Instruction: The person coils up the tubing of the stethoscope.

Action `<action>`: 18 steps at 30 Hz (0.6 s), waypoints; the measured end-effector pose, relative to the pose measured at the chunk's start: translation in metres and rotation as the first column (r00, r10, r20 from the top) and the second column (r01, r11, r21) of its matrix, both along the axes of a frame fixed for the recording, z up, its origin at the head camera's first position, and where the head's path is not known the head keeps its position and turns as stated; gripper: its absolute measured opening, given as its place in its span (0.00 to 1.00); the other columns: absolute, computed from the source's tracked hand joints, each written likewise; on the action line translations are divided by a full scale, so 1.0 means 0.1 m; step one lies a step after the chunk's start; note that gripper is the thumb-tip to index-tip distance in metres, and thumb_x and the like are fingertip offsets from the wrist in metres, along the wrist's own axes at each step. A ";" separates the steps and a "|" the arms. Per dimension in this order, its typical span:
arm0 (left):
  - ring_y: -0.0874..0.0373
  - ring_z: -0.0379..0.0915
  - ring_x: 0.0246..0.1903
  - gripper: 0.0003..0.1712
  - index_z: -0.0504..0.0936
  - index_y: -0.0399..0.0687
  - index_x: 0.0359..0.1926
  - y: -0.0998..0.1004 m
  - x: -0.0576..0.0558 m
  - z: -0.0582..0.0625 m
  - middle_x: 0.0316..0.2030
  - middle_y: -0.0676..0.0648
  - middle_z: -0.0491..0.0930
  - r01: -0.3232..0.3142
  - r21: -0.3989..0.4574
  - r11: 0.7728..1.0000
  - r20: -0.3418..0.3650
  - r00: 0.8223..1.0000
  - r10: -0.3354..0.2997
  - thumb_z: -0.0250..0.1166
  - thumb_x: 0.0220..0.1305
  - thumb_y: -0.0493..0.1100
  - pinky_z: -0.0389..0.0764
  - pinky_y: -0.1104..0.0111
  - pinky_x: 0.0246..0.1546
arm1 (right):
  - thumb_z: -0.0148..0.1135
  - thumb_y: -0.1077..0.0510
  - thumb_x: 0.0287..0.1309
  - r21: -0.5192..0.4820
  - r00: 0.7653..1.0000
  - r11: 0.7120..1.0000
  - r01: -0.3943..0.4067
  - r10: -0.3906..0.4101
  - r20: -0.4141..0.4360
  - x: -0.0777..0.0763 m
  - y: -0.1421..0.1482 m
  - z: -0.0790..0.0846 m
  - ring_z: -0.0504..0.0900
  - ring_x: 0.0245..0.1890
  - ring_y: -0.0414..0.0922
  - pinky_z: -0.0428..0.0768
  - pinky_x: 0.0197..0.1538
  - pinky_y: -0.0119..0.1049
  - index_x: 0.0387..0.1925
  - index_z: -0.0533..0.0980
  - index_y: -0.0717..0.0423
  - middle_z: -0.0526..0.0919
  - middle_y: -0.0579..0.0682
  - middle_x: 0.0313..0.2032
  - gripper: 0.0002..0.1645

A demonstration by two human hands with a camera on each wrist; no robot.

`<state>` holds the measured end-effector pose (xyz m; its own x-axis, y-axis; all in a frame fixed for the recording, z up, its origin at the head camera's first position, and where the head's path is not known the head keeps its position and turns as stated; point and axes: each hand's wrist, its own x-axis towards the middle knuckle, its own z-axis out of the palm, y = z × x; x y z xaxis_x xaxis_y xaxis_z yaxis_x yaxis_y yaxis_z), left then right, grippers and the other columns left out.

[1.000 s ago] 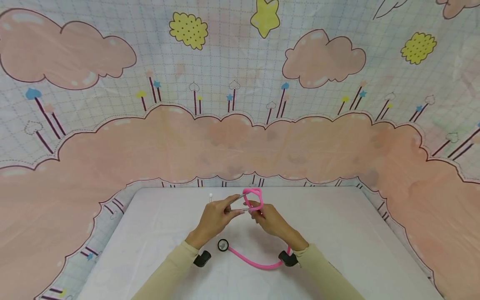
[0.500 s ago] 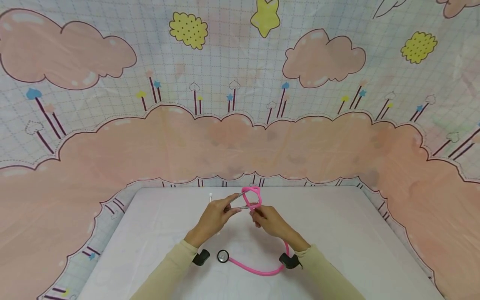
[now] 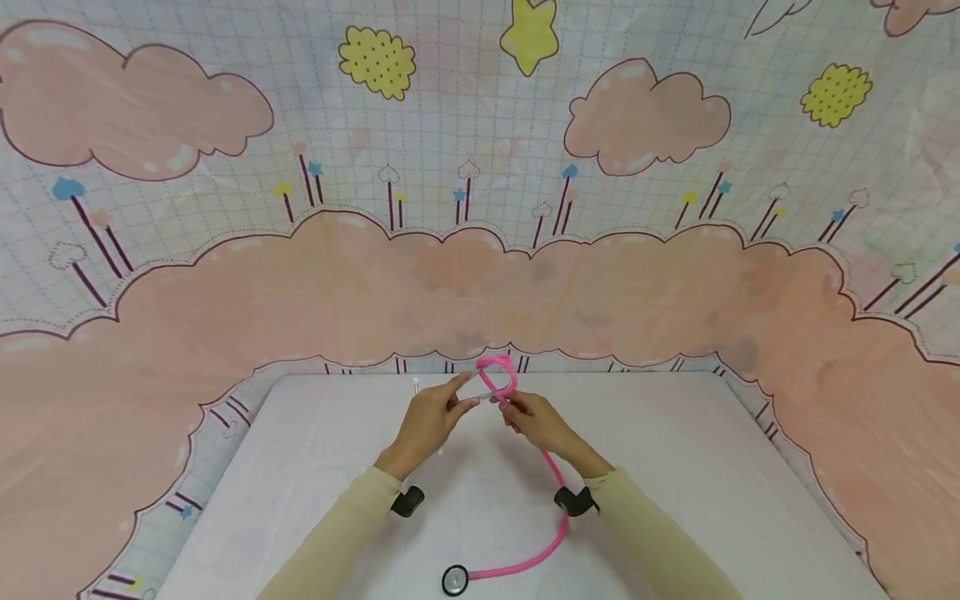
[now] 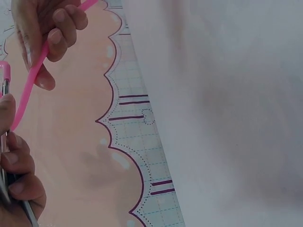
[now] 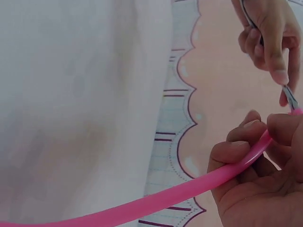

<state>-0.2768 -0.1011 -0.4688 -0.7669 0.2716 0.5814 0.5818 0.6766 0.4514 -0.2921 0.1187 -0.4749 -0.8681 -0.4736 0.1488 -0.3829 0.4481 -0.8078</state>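
A pink stethoscope is held up in both hands over the far part of the table. Its tubing [image 3: 515, 377] forms a crossed loop between the hands in the head view. My left hand [image 3: 429, 419] grips the metal ear tubes [image 4: 4, 163], which spread apart towards the loop. Just below the loop, my right hand [image 3: 542, 422] pinches the pink tube, whose length [image 5: 170, 201] runs across the palm in the right wrist view. From there the tube drops past the right wrist and curves left to the round, black-rimmed chest piece [image 3: 455, 580] near the bottom of the view.
The white table [image 3: 675, 433] extends on both sides of the arms. Behind it hangs a printed cloth [image 3: 420, 287] with clouds and stars. Small black wrist cameras [image 3: 408, 501] are strapped under both wrists. One white ear tip [image 3: 416, 385] sticks up behind the left hand.
Both hands have risen slightly up the head view with the loop. The chest piece has moved towards the bottom of the view, and more tube shows below the right hand.
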 end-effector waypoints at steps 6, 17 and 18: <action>0.67 0.57 0.16 0.27 0.78 0.45 0.62 0.01 -0.09 -0.02 0.14 0.57 0.68 -0.051 0.019 0.999 0.015 0.999 0.051 0.67 0.63 0.48 0.62 0.74 0.21 | 0.50 0.57 0.73 -0.012 0.999 1.000 -0.014 0.014 0.049 -0.07 -0.07 0.04 0.69 0.23 0.39 0.68 0.26 0.27 0.53 0.78 0.59 0.73 0.46 0.24 0.15; 0.65 0.60 0.15 0.29 0.78 0.43 0.61 -0.04 -0.20 -0.04 0.15 0.52 0.77 -0.141 0.025 0.990 -0.023 0.990 0.141 0.69 0.61 0.49 0.66 0.69 0.22 | 0.52 0.57 0.73 0.008 0.999 0.999 0.036 -0.036 0.026 -0.04 -0.08 0.15 0.68 0.19 0.37 0.66 0.22 0.27 0.47 0.80 0.60 0.71 0.46 0.22 0.14; 0.65 0.60 0.15 0.29 0.78 0.43 0.61 -0.05 -0.21 -0.04 0.15 0.52 0.77 -0.143 0.020 0.989 -0.024 0.989 0.144 0.68 0.62 0.50 0.66 0.69 0.22 | 0.52 0.57 0.73 0.017 0.999 0.999 0.043 -0.043 0.015 -0.03 -0.07 0.15 0.68 0.19 0.38 0.67 0.22 0.27 0.47 0.81 0.60 0.71 0.46 0.22 0.15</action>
<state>-0.2975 -0.1057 -0.4726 -0.7821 0.1492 0.6050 0.4908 0.7458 0.4505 -0.2955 0.1112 -0.4595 -0.8897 -0.4384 0.1271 -0.3504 0.4775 -0.8058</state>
